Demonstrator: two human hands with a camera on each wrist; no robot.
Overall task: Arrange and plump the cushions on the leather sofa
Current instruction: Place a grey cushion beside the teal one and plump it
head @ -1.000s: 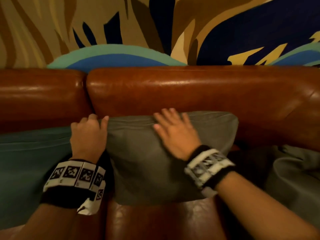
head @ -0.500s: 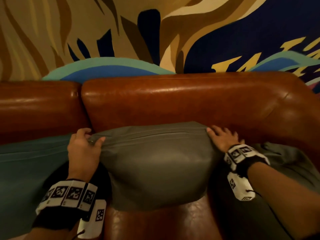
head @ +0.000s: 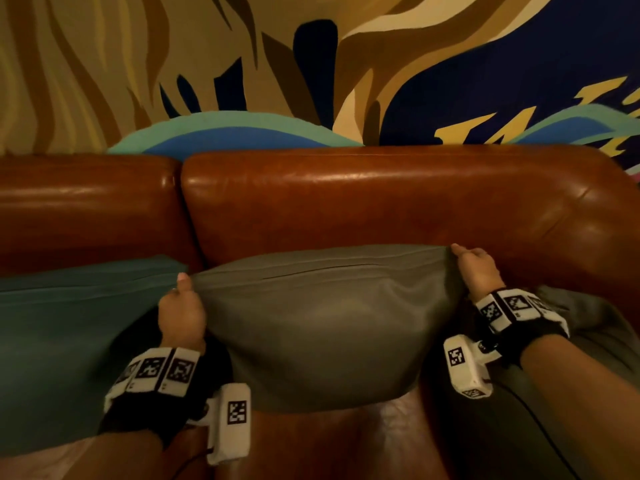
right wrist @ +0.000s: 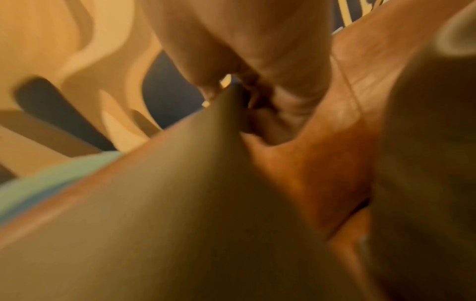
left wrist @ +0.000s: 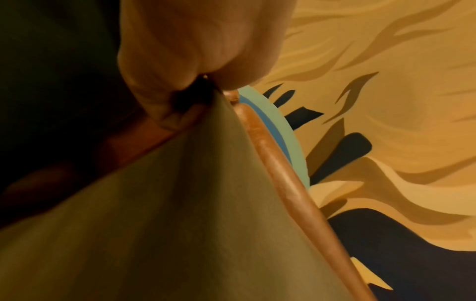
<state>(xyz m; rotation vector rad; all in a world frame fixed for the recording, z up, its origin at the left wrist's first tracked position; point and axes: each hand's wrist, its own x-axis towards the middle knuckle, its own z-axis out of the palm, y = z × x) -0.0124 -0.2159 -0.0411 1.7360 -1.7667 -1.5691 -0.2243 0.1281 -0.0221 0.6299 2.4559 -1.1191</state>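
A grey-green cushion (head: 322,320) leans against the back of the brown leather sofa (head: 346,202), stretched wide between both hands. My left hand (head: 181,299) pinches its upper left corner, thumb on top. My right hand (head: 471,268) grips its upper right corner with curled fingers. The left wrist view shows the cushion (left wrist: 167,213) tapering up into my pinching left hand (left wrist: 203,81). In the blurred right wrist view, the cushion (right wrist: 180,193) corner runs between the curled fingers of my right hand (right wrist: 237,87).
A teal cushion (head: 69,334) leans on the sofa back at the left, touching the grey-green one. Another grey cushion (head: 588,334) lies at the right under my right forearm. Bare leather seat (head: 329,445) shows in front. A painted mural wall (head: 311,64) rises behind the sofa.
My right hand slid from the cushion's top middle to its right corner and closed on it. The left hand kept its corner. The cushion now stands pulled wider and higher.
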